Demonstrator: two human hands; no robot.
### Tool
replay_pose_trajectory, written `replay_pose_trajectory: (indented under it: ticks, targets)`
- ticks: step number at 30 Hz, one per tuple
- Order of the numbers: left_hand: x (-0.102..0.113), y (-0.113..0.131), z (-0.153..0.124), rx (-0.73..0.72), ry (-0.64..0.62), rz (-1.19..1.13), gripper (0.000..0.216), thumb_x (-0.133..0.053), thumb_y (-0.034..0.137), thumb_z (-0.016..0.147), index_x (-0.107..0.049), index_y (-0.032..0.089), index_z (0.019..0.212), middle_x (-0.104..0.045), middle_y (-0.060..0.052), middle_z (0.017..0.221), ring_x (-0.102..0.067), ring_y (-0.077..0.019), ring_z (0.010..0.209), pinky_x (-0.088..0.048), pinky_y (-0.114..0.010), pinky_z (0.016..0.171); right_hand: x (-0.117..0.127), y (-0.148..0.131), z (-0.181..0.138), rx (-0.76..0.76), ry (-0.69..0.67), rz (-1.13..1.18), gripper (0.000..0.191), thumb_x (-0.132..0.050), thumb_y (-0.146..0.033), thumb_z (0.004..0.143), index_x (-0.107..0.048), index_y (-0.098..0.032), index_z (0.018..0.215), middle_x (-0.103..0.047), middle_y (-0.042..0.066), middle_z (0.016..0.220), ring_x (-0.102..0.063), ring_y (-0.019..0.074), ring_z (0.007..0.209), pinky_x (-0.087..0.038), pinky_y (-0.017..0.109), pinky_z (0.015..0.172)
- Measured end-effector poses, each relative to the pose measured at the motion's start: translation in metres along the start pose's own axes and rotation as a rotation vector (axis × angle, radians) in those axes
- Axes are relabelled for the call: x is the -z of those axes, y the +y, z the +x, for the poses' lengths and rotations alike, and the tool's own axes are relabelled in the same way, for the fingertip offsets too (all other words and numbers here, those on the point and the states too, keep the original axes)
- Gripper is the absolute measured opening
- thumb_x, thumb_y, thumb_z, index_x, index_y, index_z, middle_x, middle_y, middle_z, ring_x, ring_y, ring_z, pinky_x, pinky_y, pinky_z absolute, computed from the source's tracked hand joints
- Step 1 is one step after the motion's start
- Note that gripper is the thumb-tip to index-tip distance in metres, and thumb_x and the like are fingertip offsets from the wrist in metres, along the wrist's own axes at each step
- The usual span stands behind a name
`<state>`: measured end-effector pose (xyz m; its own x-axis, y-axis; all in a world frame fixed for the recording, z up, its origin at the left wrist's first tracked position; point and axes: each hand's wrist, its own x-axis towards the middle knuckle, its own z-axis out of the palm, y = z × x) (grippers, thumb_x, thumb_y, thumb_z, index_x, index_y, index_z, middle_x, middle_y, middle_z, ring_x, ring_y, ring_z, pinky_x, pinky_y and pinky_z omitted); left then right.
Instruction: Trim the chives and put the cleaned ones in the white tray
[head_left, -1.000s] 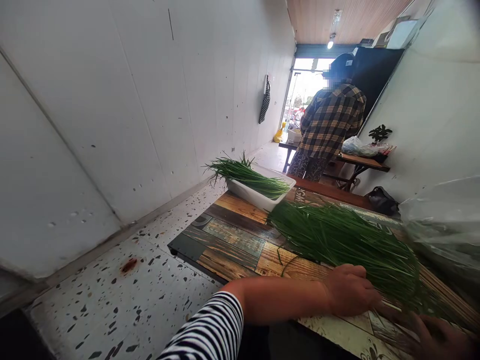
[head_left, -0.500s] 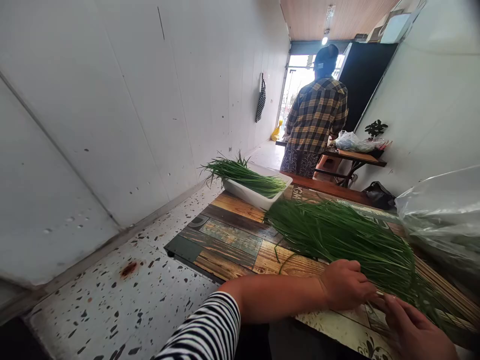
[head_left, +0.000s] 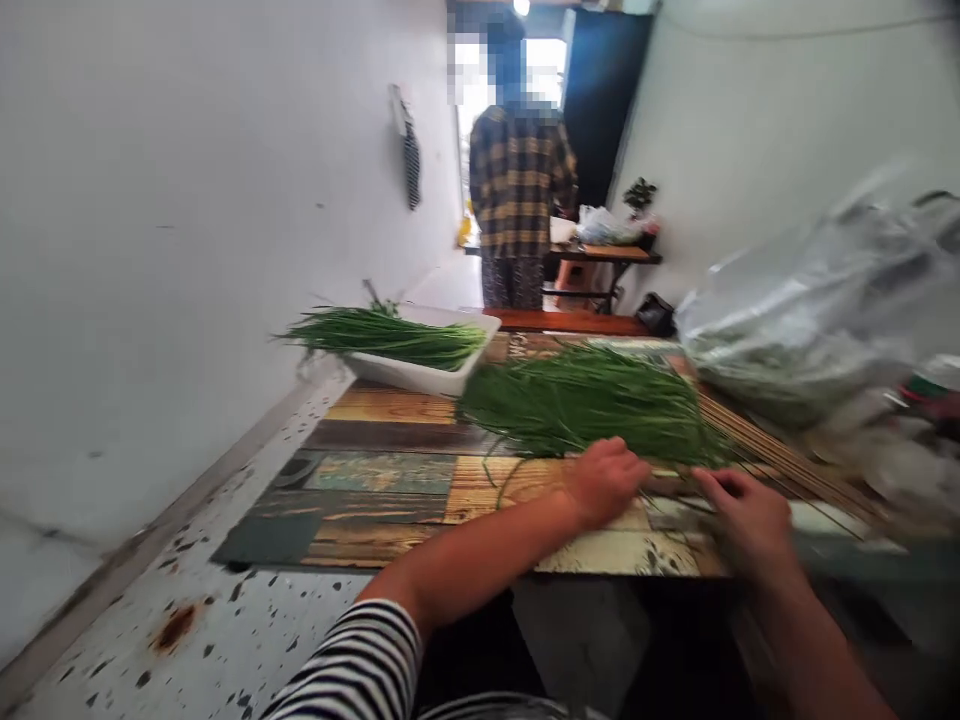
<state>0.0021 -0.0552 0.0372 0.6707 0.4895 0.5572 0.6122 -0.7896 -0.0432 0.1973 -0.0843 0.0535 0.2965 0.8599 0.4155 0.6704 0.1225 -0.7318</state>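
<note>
- From my remote seat I had 2 hands in view over the table (head_left: 382,406), both at the near side of the greens (head_left: 581,400).
- The left hand (head_left: 609,484) was curled nearly closed, knuckles up; blur kept me from telling whether a stem was inside it.
- The right hand (head_left: 750,518) was half curled, its thumb and forefinger brought close together near the greens' right end; I could not tell whether they pinched anything.
- I judged the 2 hands faced each other so that fine stems could be worked between the fingertips.
- The greens lay flat across the table, right of the tub (head_left: 420,378) and just beside it, probably spread there for easy reach.
- 1 bunch (head_left: 405,336) rested in the tub, pale ends inside, tips over the left rim; I took the overhang to mean the blades were longer than the tub.
- Sticks (head_left: 787,460) lay to the right of the greens, and a clear bag (head_left: 795,335) stood beyond them, likely set aside to leave working room.
- The greens looked long, thin and grassy, deep green, roughly aligned, with a few strays curling onto the wood at the near side.
</note>
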Motion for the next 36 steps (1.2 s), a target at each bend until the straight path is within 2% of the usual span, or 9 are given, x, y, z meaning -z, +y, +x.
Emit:
replay_pose_trajectory:
  ticks: [2,4,7,9,12,19,24,30,36]
  targets:
    - [0.0,-0.001,0.0,0.007,0.026,0.001,0.026,-0.039,0.015,0.093,-0.059,0.018,0.076,-0.055,-0.003,0.067,-0.049,-0.016,0.074,-0.036,-0.028,0.069,0.004,0.009,0.005,0.017,-0.067,-0.175,0.052,-0.056,-0.061,0.072,-0.048,-0.022,0.038,-0.042,-0.001,0.037,-0.042,0.0134,0.044,-0.03,0.028,0.047]
    - [-0.006,-0.001,0.0,0.031,0.064,0.017,0.026,-0.039,0.017,0.094,-0.057,0.018,0.076,-0.054,-0.003,0.067,-0.049,-0.017,0.076,-0.035,-0.029,0.07,0.007,0.021,0.007,0.051,-0.108,-0.272,0.053,-0.048,-0.057,0.079,-0.049,-0.022,0.04,-0.043,0.0,0.04,-0.04,0.0126,0.045,-0.029,0.027,0.047]
    - [-0.015,0.002,-0.002,0.049,0.076,0.038,0.024,-0.038,0.017,0.094,-0.057,0.019,0.079,-0.052,-0.002,0.068,-0.048,-0.017,0.073,-0.034,-0.029,0.066,0.007,0.033,0.011,0.169,-0.001,-0.292,0.038,-0.041,-0.043,0.085,-0.067,-0.021,0.067,-0.058,0.005,0.066,-0.051,0.0159,0.059,-0.038,0.028,0.055]
    - [-0.018,0.004,-0.003,0.048,0.057,0.06,0.022,-0.038,0.019,0.095,-0.057,0.019,0.083,-0.051,-0.002,0.068,-0.046,-0.0166,0.069,-0.033,-0.029,0.061,0.002,0.035,0.015,0.234,0.05,-0.282,0.033,-0.041,-0.036,0.085,-0.07,-0.019,0.085,-0.062,0.008,0.081,-0.055,0.0182,0.069,-0.041,0.03,0.061]
    - [-0.016,0.006,-0.004,0.025,0.06,0.123,0.02,-0.04,0.026,0.096,-0.056,0.02,0.085,-0.049,-0.002,0.068,-0.046,-0.0167,0.066,-0.032,-0.029,0.057,-0.008,0.039,0.026,0.269,0.009,-0.303,0.028,-0.046,-0.033,0.085,-0.07,-0.019,0.085,-0.062,0.008,0.08,-0.056,0.0195,0.071,-0.042,0.031,0.064]
    - [-0.015,0.006,-0.007,0.04,0.084,0.231,0.013,-0.046,0.013,0.088,-0.058,0.017,0.092,-0.051,-0.002,0.063,-0.05,-0.018,0.063,-0.035,-0.03,0.056,-0.024,0.056,0.045,0.352,-0.012,-0.48,0.018,-0.052,-0.024,0.083,-0.069,-0.018,0.084,-0.058,0.008,0.079,-0.052,0.0221,0.08,-0.041,0.033,0.072]
    - [-0.021,0.003,-0.009,0.023,0.092,0.175,0.027,-0.042,0.014,0.09,-0.053,0.017,0.115,-0.058,-0.003,0.078,-0.054,-0.016,0.067,-0.041,-0.028,0.056,-0.007,0.03,0.017,0.398,-0.041,-0.226,0.021,-0.052,-0.035,0.086,-0.068,-0.021,0.083,-0.063,0.007,0.083,-0.056,0.0202,0.082,-0.044,0.033,0.074]
    - [-0.023,0.002,-0.007,-0.032,0.038,0.081,0.033,-0.044,0.016,0.091,-0.05,0.02,0.123,-0.059,-0.006,0.1,-0.056,-0.0163,0.083,-0.047,-0.026,0.066,-0.006,0.004,-0.029,0.08,-0.173,0.137,0.025,-0.055,-0.042,0.084,-0.066,-0.02,0.079,-0.066,0.002,0.07,-0.058,0.0155,0.063,-0.047,0.027,0.06]
    - [-0.024,0.001,-0.007,-0.095,0.008,0.012,0.033,-0.047,0.019,0.09,-0.054,0.028,0.121,-0.056,-0.006,0.12,-0.054,-0.0177,0.094,-0.048,-0.026,0.074,-0.007,0.011,-0.037,0.112,-0.177,0.113,0.021,-0.055,-0.037,0.084,-0.067,-0.02,0.079,-0.068,0.003,0.076,-0.06,0.0159,0.067,-0.048,0.027,0.064]
